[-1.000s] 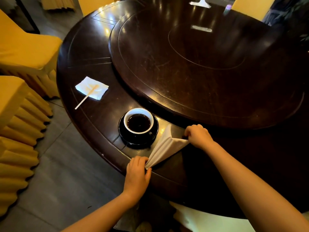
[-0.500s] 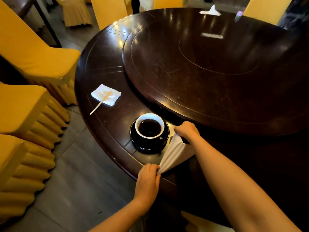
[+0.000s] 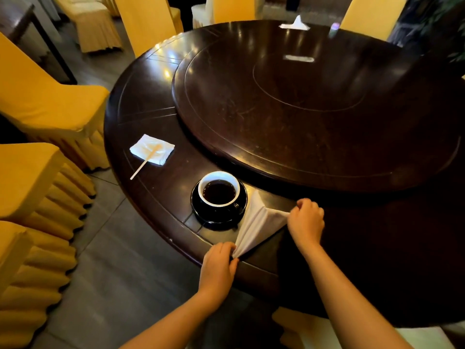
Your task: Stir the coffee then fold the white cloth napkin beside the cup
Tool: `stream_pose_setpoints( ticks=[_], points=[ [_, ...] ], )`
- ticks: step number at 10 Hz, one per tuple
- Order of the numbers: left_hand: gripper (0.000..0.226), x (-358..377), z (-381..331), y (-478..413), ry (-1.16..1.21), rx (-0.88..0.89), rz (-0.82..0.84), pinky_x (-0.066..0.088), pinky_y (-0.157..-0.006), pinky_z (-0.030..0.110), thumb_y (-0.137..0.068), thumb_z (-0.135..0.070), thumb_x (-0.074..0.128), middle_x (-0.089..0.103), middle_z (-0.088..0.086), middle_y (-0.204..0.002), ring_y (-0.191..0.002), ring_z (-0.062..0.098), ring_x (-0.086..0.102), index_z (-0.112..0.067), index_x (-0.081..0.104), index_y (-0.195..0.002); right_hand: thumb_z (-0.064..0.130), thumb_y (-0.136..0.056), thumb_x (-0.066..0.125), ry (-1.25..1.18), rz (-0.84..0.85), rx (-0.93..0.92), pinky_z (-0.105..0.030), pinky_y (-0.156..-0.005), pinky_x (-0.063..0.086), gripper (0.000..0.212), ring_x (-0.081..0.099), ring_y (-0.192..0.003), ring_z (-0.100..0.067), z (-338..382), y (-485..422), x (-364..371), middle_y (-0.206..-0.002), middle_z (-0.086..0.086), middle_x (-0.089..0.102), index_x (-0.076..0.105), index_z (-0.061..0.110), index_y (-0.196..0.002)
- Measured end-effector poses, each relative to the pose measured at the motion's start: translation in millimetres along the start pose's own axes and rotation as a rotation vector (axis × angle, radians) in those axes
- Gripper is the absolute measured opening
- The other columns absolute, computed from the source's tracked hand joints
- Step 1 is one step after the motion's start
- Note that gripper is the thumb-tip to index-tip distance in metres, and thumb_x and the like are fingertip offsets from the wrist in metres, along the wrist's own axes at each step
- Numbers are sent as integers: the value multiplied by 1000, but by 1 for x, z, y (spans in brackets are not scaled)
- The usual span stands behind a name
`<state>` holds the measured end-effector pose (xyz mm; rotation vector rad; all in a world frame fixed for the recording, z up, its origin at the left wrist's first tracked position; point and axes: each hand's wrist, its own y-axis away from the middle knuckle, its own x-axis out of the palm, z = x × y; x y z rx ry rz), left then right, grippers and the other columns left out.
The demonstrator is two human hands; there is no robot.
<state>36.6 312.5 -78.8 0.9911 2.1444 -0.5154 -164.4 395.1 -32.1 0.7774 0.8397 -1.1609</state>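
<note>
A white cup of dark coffee (image 3: 218, 188) stands on a black saucer (image 3: 219, 215) near the table's front edge. Right of the saucer lies the white cloth napkin (image 3: 256, 221), pulled into a narrow folded shape. My left hand (image 3: 218, 268) pinches its near corner at the table edge. My right hand (image 3: 305, 222) grips its far right corner, just right of the saucer. Further left, a wooden stir stick (image 3: 146, 162) rests across a white paper napkin (image 3: 152, 149).
The dark round table (image 3: 151, 102) carries a large raised turntable (image 3: 314, 109). A folded white napkin (image 3: 294, 24) sits at the far side. Yellow-covered chairs (image 3: 37, 102) ring the table on the left and behind. Grey floor tiles lie below left.
My right hand has drawn the napkin's far corner rightward, away from the cup. The camera view has risen and shifted. My left hand keeps its pinch on the near corner.
</note>
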Motion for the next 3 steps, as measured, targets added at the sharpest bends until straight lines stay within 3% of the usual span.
stream_pose_setpoints(
  ticks=[1,3],
  points=[
    [19,-2,0,0,8,-8,33,38,-69,24,-77,-15,68,63,3,-89,-83,19,56,-14,60,-94,15,-86,49,79,19,84,-45,-96,38,30,42,-118,-36,-24,35,8,-125,-17,53,55,10,-115],
    [15,-16,10,0,-64,14,189,42,-74,28,-83,-25,60,61,-1,-93,-88,17,56,-20,56,-95,20,-86,55,184,63,-2,-44,-110,29,50,33,-134,-31,-42,98,35,-146,-13,38,43,8,-134]
  ],
)
